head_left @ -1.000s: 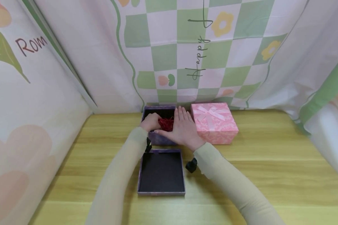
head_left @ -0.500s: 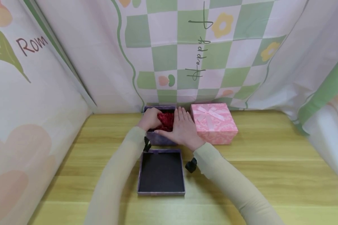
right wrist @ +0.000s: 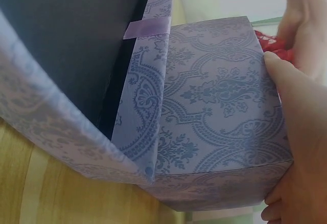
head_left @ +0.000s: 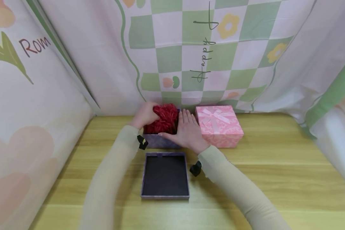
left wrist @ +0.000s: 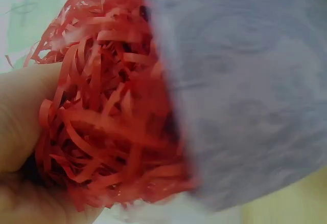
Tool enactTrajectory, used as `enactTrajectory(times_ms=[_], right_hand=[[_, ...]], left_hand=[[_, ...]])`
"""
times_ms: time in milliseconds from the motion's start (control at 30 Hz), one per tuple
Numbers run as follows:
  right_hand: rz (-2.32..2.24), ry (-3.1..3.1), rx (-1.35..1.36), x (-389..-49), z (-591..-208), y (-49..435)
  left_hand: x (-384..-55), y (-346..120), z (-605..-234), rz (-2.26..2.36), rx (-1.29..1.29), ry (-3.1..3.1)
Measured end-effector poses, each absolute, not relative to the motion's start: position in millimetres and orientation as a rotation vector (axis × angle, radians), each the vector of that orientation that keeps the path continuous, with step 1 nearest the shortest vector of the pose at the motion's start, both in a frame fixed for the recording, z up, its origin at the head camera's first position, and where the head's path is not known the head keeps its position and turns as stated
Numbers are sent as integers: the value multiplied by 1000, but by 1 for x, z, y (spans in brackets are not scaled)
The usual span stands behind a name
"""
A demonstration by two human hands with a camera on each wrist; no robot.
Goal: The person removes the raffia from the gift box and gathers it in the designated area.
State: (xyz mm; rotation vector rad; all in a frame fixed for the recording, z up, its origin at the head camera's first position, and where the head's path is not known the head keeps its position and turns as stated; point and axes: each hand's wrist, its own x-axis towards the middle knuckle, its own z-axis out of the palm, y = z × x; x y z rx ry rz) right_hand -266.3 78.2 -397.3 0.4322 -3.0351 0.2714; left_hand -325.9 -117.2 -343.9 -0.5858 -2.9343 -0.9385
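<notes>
In the head view my left hand (head_left: 146, 115) grips a big tuft of red shredded paper (head_left: 167, 117) at the mouth of the purple patterned box (head_left: 163, 141). Close up in the left wrist view, thumb and fingers curl into the crinkled paper strips (left wrist: 117, 106), beside the blurred box wall (left wrist: 250, 91). My right hand (head_left: 188, 131) lies along the box's right side, its fingers straight and its thumb over the front rim. In the right wrist view the thumb touches the rim of the box (right wrist: 219, 96). Paper and hands hide most of the box's inside.
Just in front of the box, the dark-lined box lid (head_left: 165, 175) lies with its inside up on the wooden table (head_left: 264, 191). A pink gift box (head_left: 219, 125) with a ribbon bow stands right of my right hand. A printed curtain (head_left: 166, 60) hangs behind.
My left hand has risen and moved left, pulling the red shredded paper up from inside the box to its rim. The right hand, the lid and the pink box keep their places.
</notes>
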Motion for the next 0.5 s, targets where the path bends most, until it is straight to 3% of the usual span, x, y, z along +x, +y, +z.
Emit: enactTrajectory(times_ms=[233,500], right_hand=[[273,-3051,414,-265,-398,77],[273,-3065,401,-266,-397,77]], left_hand=[[-318,-133,-313,-1023,-625,-2788],[-316,-163,-292,-1101,-463,-2751]])
